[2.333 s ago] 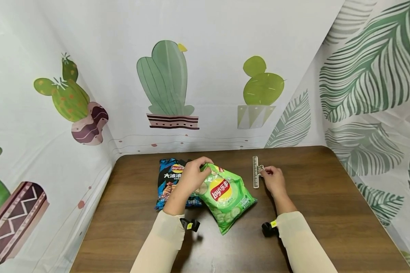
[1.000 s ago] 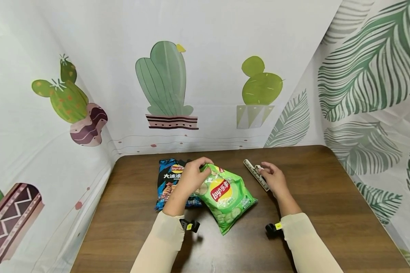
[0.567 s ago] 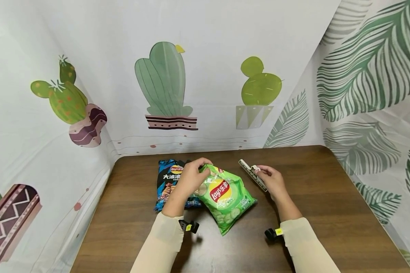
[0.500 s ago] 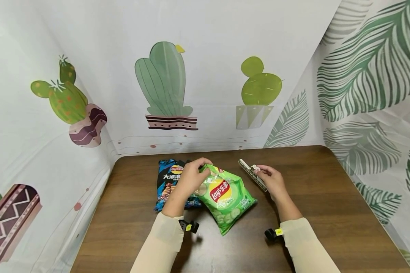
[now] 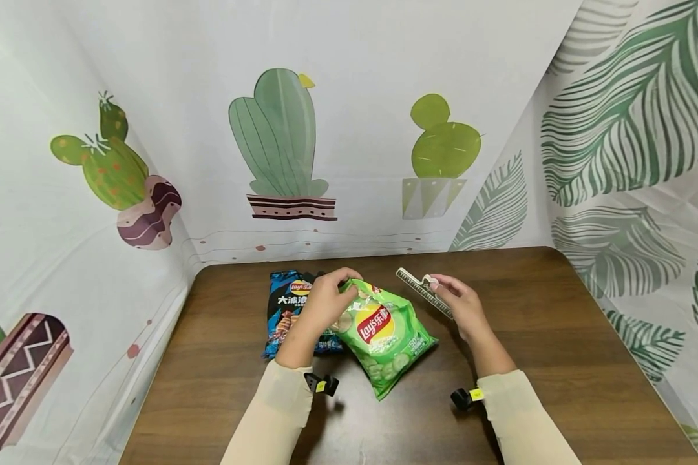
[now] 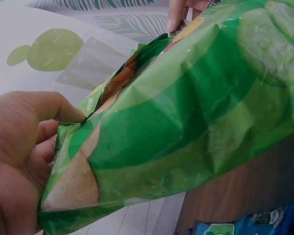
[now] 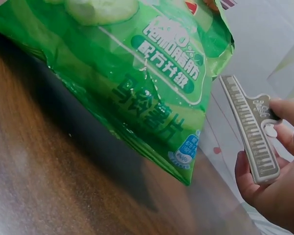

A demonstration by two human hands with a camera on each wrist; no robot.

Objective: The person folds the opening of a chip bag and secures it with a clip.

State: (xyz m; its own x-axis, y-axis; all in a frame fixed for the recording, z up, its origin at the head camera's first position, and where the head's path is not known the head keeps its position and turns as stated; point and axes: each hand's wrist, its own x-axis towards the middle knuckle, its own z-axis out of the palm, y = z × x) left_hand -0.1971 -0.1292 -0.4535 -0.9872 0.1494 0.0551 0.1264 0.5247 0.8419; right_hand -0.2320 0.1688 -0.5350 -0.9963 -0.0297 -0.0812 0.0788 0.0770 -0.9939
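A green Lay's chip bag [image 5: 384, 336] lies tilted on the brown table [image 5: 558, 336], its torn top raised. My left hand [image 5: 326, 300] grips that open top; the left wrist view shows the bag [image 6: 186, 127] pinched between thumb and fingers [image 6: 39, 147]. My right hand [image 5: 462, 303] holds a long grey bag clip [image 5: 423, 292] patterned like piano keys, lifted off the table just right of the bag's top. In the right wrist view the bag clip [image 7: 252, 132] sits between my fingers [image 7: 272, 191], beside the green bag [image 7: 137, 88].
A dark blue chip bag [image 5: 287, 310] lies flat behind my left hand, partly covered by it. Printed cactus and leaf curtains [image 5: 279, 142] close off the table at the back, left and right. Small black devices are strapped to both wrists [image 5: 322, 384].
My right hand has picked the clip up from the table, turned it slantwise and carried it left toward the green bag's top. The left hand has kept its grip on the bag.
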